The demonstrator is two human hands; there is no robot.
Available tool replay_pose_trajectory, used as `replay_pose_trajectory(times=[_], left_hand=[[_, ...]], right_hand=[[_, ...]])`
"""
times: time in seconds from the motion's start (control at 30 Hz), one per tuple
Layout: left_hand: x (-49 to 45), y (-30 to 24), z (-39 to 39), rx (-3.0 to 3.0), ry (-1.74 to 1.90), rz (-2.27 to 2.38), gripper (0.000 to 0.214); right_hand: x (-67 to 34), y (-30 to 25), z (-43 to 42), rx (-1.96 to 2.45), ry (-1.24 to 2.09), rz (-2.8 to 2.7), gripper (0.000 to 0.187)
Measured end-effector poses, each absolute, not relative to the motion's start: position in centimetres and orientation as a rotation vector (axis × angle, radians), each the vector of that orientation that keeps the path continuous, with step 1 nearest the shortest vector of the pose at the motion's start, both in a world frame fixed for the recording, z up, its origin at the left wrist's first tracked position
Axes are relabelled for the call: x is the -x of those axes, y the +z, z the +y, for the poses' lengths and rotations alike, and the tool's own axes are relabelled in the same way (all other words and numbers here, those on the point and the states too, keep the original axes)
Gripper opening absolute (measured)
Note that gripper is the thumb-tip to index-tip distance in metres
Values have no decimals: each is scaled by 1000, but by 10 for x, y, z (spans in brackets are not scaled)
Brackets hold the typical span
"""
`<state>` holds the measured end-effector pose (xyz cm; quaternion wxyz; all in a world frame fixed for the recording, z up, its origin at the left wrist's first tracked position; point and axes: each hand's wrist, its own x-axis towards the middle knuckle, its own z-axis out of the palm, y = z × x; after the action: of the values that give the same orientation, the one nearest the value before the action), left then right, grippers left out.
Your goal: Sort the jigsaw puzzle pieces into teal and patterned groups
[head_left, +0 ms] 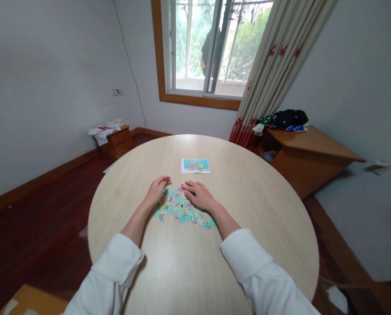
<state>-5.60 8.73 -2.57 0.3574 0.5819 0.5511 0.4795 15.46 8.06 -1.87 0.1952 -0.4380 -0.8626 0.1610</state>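
Turquoise-pink puzzle pile, long axis running sideways.

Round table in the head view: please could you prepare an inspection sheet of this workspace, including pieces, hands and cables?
Surface: round table, pale, wood-grained.
Job's things: puzzle pieces lie loose in a spread; printed picture lies beyond them.
Clutter: papers on a low cabinet at left; dark fabric on a wooden desk at right.
Grips: left hand at the spread's left edge, right hand at its right part; whether either holds a piece cannot be told.
Cables: one thin cable along the wall; on the table, nothing seen.
Surroundings: window, curtain.
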Motion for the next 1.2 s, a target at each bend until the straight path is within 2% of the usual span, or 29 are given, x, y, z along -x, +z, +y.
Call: replay_pose_trajectory(times=[0.43, 0.8, 1.03, 1.2], left_hand=[[49, -25, 86, -1354, 1289, 1190, 31], [47, -19, 82, -1307, 1297, 1113, 29], [49, -18, 80, -1288, 1340, 1185, 32], [47, -16, 79, -1321, 1315, 1179, 32]], right_hand=[[-156, -23, 83, 1184, 516, -2347, 42], [-169, -30, 79, 1115, 628, -2081, 52], [-176, -19, 47, 1238, 415, -2292, 47], [-165, -9, 14, 1361, 328, -2523, 54]])
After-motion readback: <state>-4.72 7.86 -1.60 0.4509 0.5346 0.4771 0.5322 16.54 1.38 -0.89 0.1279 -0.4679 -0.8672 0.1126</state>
